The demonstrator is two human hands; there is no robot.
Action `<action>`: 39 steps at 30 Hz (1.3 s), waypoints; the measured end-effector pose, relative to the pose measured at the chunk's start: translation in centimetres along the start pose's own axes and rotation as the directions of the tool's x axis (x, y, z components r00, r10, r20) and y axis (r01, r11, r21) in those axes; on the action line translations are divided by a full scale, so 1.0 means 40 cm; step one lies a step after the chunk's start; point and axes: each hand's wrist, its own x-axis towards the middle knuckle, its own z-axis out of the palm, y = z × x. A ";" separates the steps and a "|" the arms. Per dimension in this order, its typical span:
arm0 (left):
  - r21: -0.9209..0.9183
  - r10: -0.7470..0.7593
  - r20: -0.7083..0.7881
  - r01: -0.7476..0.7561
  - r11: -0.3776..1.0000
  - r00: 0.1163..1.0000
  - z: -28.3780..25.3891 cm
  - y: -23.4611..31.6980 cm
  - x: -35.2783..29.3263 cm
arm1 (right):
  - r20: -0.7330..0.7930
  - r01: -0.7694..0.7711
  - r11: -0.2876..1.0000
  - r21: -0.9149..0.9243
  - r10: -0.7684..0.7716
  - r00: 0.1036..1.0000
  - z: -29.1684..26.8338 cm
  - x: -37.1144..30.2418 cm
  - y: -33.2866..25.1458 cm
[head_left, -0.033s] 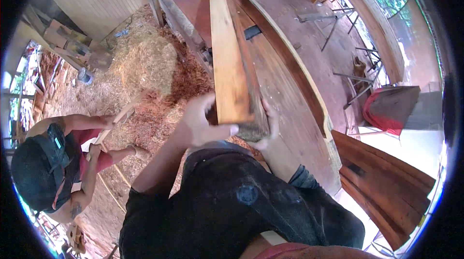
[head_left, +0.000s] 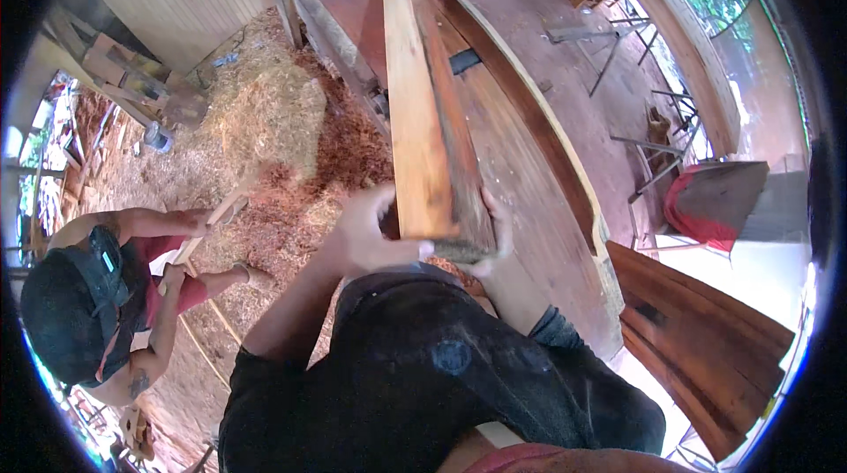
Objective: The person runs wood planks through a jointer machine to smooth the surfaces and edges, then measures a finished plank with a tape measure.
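A long wooden beam, its face pale yellow and its side dark and rough, points away from me, its near end just before my body. My left hand is closed round the near end on the left, its thumb along the end. On the opposite side, my right hand grips the rough dark flank, with fingers wrapped partly out of sight. Beneath the beam's far part lies a broad wooden workbench top; whether the beam touches it, I cannot tell.
At the left, a co-worker in a dark cap holds a thin wooden strip. Shavings cover the ground there. Dark brown boards lie at the right. Metal trestles and a red-and-dark cloth stand farther right.
The beam's near end has shifted slightly toward me, with both hands still holding it. More of its dark side shows.
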 end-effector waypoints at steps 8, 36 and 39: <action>0.000 -0.212 0.034 0.212 0.977 0.977 -0.003 -0.158 -0.068 | -0.304 -0.074 0.961 -0.266 -0.011 0.953 -0.111 -0.015 -0.064; 0.818 0.328 0.371 -0.473 0.326 0.869 -0.286 -0.100 0.633 | -0.529 -0.035 0.998 0.052 0.057 0.847 -0.413 -0.054 0.076; 0.891 0.363 0.312 -0.403 0.209 0.878 -0.416 -0.131 0.831 | -0.563 -0.022 0.997 0.071 0.059 0.824 -0.401 -0.065 0.094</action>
